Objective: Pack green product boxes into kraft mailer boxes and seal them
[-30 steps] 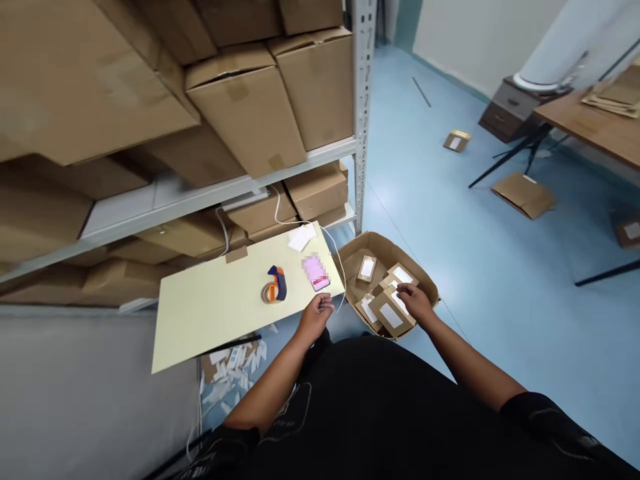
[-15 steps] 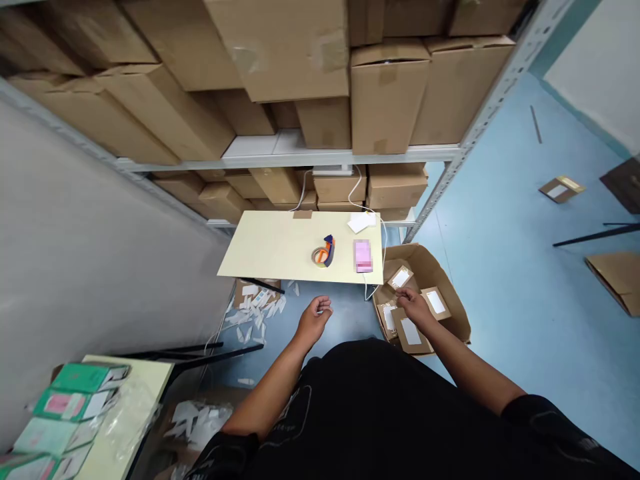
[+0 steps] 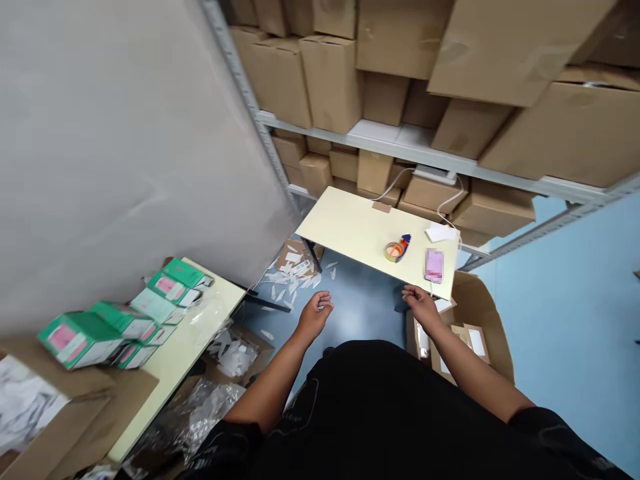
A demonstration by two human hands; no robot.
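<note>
My left hand (image 3: 315, 316) hovers over the floor in front of the pale yellow table (image 3: 345, 220), its fingers loosely curled and apart with nothing in them. Near the table's front edge is my right hand (image 3: 421, 308), relaxed, with fingers slightly bent and nothing seen in it. On the tabletop, a tape dispenser (image 3: 398, 249) with orange and blue parts lies left of a pink phone-like item (image 3: 434, 265), which is blurred out. White papers (image 3: 440, 232) lie behind that item. My right forearm partly covers a large open carton (image 3: 493, 320) holding small labelled boxes.
Green boxes (image 3: 173, 288) stand on a second table (image 3: 150, 393) at left, beside an open carton (image 3: 75, 427) with papers. White scraps (image 3: 295, 277) and clear plastic (image 3: 215, 407) lie low down. Shelves of brown cartons (image 3: 330, 80) stand behind; a grey wall (image 3: 150, 167) is at left.
My view has swung left, bringing more of the green boxes and the left table into sight. My right hand now appears near the table edge instead of over the carton's small boxes.
</note>
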